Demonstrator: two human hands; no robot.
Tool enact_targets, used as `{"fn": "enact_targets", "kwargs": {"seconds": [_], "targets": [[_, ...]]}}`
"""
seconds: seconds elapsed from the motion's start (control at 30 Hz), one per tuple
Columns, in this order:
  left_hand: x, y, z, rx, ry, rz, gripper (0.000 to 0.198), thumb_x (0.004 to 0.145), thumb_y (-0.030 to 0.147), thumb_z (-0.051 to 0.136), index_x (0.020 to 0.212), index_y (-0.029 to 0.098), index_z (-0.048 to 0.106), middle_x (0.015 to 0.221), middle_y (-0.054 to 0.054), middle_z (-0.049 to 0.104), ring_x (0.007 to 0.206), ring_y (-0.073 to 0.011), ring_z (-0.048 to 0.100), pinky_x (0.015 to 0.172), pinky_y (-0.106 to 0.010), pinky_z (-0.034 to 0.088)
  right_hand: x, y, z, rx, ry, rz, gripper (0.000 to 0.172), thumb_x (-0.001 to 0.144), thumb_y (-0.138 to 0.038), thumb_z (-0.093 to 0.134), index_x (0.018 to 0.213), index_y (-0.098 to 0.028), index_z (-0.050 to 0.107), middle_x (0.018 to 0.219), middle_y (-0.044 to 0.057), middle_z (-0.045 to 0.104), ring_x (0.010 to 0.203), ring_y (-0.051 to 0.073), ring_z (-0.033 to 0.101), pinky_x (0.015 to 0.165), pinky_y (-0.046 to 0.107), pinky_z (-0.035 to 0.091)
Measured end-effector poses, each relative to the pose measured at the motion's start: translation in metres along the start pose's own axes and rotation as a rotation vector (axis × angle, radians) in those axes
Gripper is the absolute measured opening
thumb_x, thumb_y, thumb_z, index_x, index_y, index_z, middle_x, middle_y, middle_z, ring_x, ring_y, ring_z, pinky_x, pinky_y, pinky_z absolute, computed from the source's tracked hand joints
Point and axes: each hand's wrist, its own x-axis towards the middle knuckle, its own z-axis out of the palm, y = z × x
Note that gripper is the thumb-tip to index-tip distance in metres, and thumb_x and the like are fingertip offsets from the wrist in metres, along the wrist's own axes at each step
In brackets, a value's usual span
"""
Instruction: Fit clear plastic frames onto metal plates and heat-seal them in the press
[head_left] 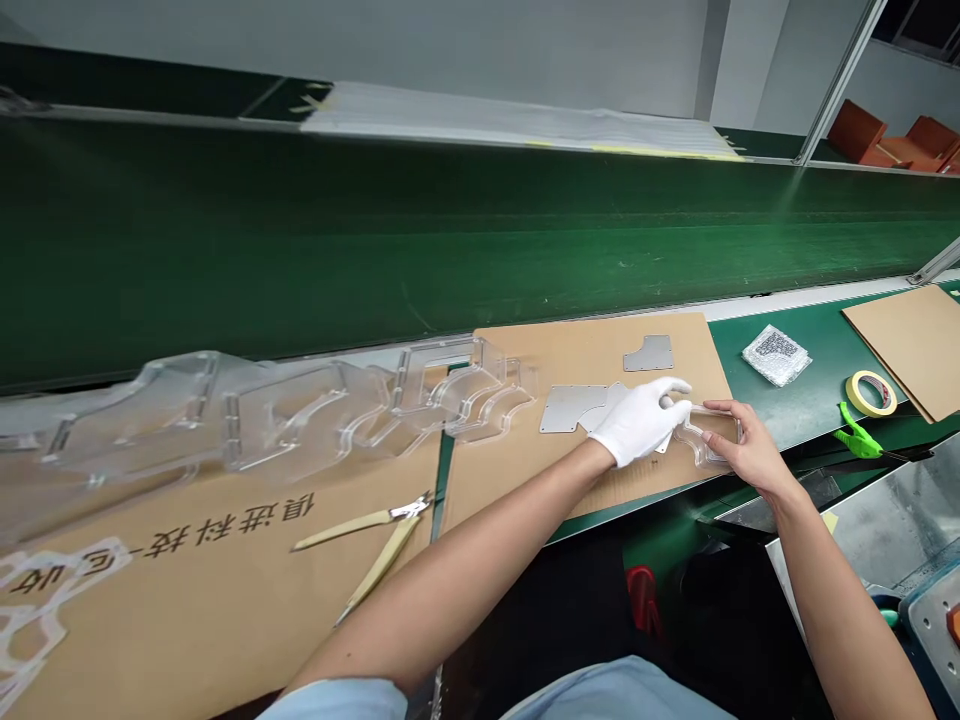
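My left hand [642, 420] wears a white glove and rests on a clear plastic frame piece [705, 445] lying on a brown cardboard sheet [600, 340]; its fingers curl over the piece's left end. My bare right hand [746, 445] pinches the same clear piece from the right side. Just left of the gloved hand lies a flat grey metal plate [571, 407], partly hidden by the hand. A smaller grey metal plate [649, 353] lies farther back on the cardboard.
Several clear plastic frames [315, 410] lie in a row to the left. Yellow-handled cutters [375, 540] rest on a printed cardboard sheet [187, 600]. At the right are a small packet [777, 353], a tape roll [871, 392] and a green clip [859, 440]. A green conveyor belt [450, 230] runs behind.
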Motion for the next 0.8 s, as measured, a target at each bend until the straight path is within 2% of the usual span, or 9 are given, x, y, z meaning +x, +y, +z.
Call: {"fn": "enact_targets", "kwargs": {"seconds": [0.13,0.33,0.43,0.5,0.63,0.7,0.8], "targets": [[0.002,-0.003,0.004,0.027,-0.082,-0.028,0.038,0.089,0.035,0.067,0.125,0.023,0.07,0.071,0.002,0.07,0.048,-0.0152,0.06,0.049,-0.026,0.044,0.001,0.0,0.004,-0.021,0.052,0.022,0.044,0.085,-0.049,0.08,0.127,-0.037,0.073,0.138,0.005,0.067,0.136,0.032,0.058,0.12,0.056,0.044],[0.004,0.003,0.009,-0.163,-0.107,-0.159,0.037,0.089,0.027,0.065,0.125,0.017,0.069,0.063,0.003,0.064,0.049,-0.0154,0.058,0.05,-0.027,0.044,0.003,-0.001,0.004,0.053,0.027,0.043,0.052,0.081,-0.051,0.084,0.128,-0.031,0.073,0.14,0.009,0.07,0.132,0.034,0.063,0.11,0.055,0.055],[0.005,0.009,0.003,0.033,-0.097,-0.092,0.038,0.091,0.033,0.065,0.125,0.017,0.071,0.06,0.002,0.066,0.047,-0.018,0.06,0.052,-0.029,0.045,-0.001,-0.001,-0.005,0.107,0.046,0.023,0.063,0.081,-0.053,0.086,0.137,-0.03,0.068,0.148,0.01,0.066,0.133,0.033,0.063,0.109,0.052,0.056],[0.008,0.013,-0.001,0.173,-0.042,-0.038,0.036,0.091,0.037,0.066,0.121,0.02,0.075,0.062,0.0,0.069,0.054,-0.021,0.066,0.057,-0.031,0.048,-0.003,0.001,-0.012,0.153,0.09,0.033,0.063,0.082,-0.055,0.083,0.137,-0.029,0.068,0.148,0.011,0.066,0.134,0.032,0.063,0.11,0.05,0.055],[0.019,0.017,0.001,0.295,0.079,0.072,0.022,0.087,0.036,0.069,0.101,0.025,0.082,0.095,-0.006,0.08,0.078,-0.0236,0.073,0.069,-0.031,0.052,0.002,0.007,-0.023,0.191,0.169,0.08,0.053,0.083,-0.061,0.079,0.12,-0.024,0.075,0.127,0.012,0.076,0.125,0.031,0.068,0.105,0.048,0.056],[0.025,0.017,0.004,0.304,0.044,0.095,0.017,0.086,0.034,0.069,0.093,0.025,0.082,0.097,-0.005,0.08,0.078,-0.0233,0.072,0.068,-0.03,0.051,0.008,0.011,-0.024,0.193,0.177,0.091,0.05,0.082,-0.061,0.079,0.114,-0.023,0.076,0.12,0.012,0.079,0.116,0.03,0.071,0.102,0.046,0.057],[0.03,0.017,0.007,0.309,-0.013,0.083,0.014,0.086,0.031,0.066,0.086,0.025,0.079,0.086,-0.004,0.079,0.077,-0.0232,0.07,0.068,-0.031,0.049,0.016,0.016,-0.019,0.191,0.174,0.107,0.047,0.08,-0.06,0.08,0.106,-0.021,0.077,0.112,0.012,0.081,0.109,0.029,0.073,0.098,0.045,0.059]]}}
